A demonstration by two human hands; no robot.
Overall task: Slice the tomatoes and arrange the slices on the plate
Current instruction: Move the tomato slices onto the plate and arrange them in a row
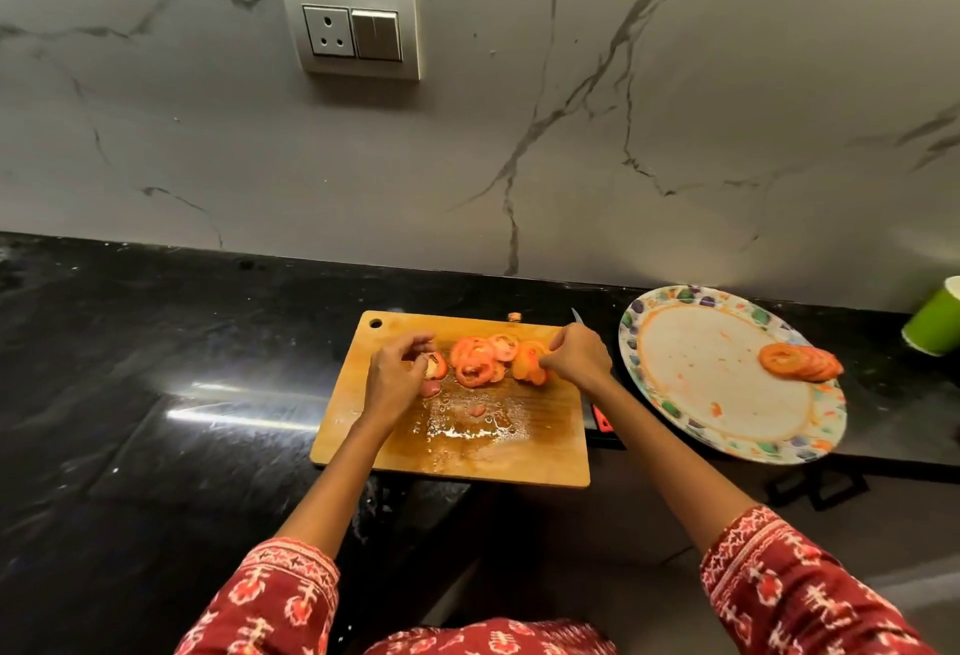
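A wooden cutting board [545, 452] lies on the black counter, wet with juice. Several tomato slices [480, 358] are heaped along its far half. My left hand [392, 376] pinches a tomato end piece [435, 366] at the left of the heap. My right hand [579, 358] pinches a small stack of slices [527, 366] at the right of the heap. A flowered plate [691, 374] sits to the right of the board with a short row of overlapping slices [800, 361] near its right rim. A knife tip [575, 314] shows behind my right hand.
A green paper cup [935, 319] stands at the far right by the marble wall. A dark object with red marks [602, 420] lies between board and plate. A small tomato scrap [514, 316] sits just beyond the board. The counter's front edge runs under the board.
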